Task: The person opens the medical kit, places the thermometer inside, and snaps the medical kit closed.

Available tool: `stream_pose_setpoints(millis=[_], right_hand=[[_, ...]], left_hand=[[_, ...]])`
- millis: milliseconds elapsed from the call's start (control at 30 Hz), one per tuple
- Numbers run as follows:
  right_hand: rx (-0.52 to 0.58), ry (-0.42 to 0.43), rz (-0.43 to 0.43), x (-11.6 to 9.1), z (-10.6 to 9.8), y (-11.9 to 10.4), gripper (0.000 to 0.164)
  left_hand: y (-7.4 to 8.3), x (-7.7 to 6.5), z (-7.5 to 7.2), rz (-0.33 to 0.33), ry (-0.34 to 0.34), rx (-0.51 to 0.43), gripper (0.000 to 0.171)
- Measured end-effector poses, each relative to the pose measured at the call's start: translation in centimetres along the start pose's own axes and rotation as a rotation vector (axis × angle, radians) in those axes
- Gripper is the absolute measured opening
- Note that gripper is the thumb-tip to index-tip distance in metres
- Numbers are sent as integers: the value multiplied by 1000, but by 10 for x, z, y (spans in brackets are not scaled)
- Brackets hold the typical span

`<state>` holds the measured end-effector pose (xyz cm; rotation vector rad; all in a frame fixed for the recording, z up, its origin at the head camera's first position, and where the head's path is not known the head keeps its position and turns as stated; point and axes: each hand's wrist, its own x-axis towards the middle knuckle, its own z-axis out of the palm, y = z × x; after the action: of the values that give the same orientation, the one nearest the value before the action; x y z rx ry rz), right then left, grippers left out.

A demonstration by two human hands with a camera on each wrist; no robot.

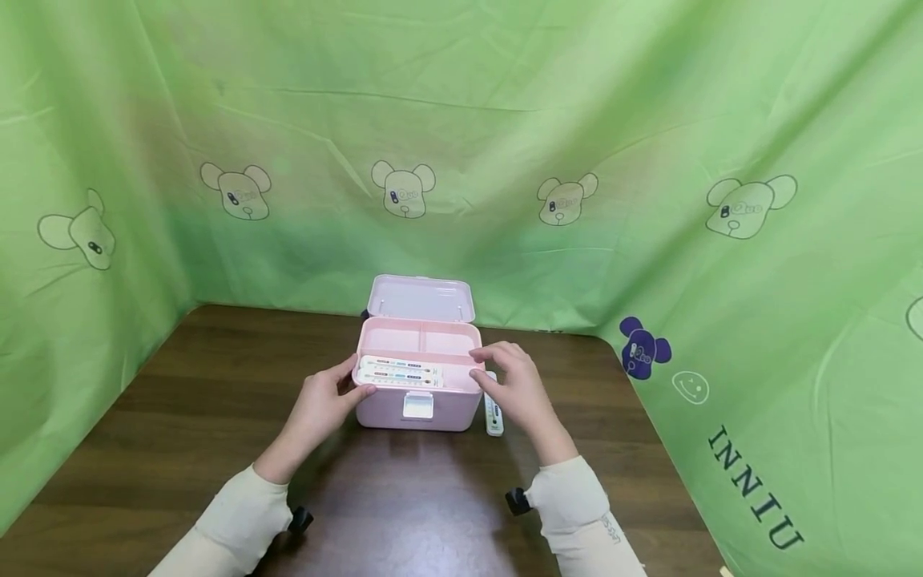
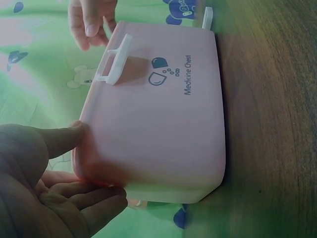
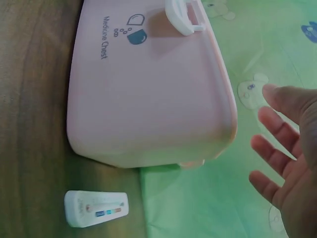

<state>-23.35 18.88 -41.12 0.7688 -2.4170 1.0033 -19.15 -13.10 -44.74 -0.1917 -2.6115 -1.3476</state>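
A pink medicine chest stands on the table with its lid raised at the back. Two white, scale-marked thermometers lie side by side in its front compartment. My left hand holds the chest's front left corner, thumb on the front and fingers along the side. Over the right end of the chest is my right hand, fingers spread and nothing visible between them. A third white thermometer lies on the table beside the chest's right side.
At the back of the open tray is a divider between two compartments. A white latch hangs on the chest's front. Green curtains with bear prints surround the brown wooden table behind and at both sides.
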Motion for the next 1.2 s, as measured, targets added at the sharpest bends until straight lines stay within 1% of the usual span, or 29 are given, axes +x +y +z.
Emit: stream_pose_setpoints(millis=[133, 233, 400, 500, 633, 767, 867, 933, 1067, 1200], right_hand=[[-2, 80, 83, -13, -2, 5, 27], [-11, 119, 134, -23, -4, 9, 28], [-6, 172, 203, -38, -3, 16, 29], [1, 200, 245, -47, 1, 18, 28], [-16, 217, 301, -57, 9, 22, 31], [32, 260, 338, -63, 17, 23, 33], [71, 306, 347, -67, 23, 26, 33], [67, 325, 345, -70, 28, 29, 33], [10, 313, 357, -76, 36, 37, 34], [-50, 260, 413, -81, 41, 42, 35]], left_hand=[[-1, 0, -1, -7, -9, -2, 72], [0, -1, -3, -7, -4, 5, 72], [2, -2, -5, 14, 12, 22, 71], [1, -2, -5, 17, 9, 34, 70], [1, -2, -3, 21, -4, 35, 70], [1, -2, -4, 24, -10, 33, 71], [2, -1, -5, 25, -11, 35, 71], [2, -2, -6, 28, -12, 39, 71], [2, -2, -6, 25, -20, 43, 71], [3, -3, -5, 19, -18, 46, 72]])
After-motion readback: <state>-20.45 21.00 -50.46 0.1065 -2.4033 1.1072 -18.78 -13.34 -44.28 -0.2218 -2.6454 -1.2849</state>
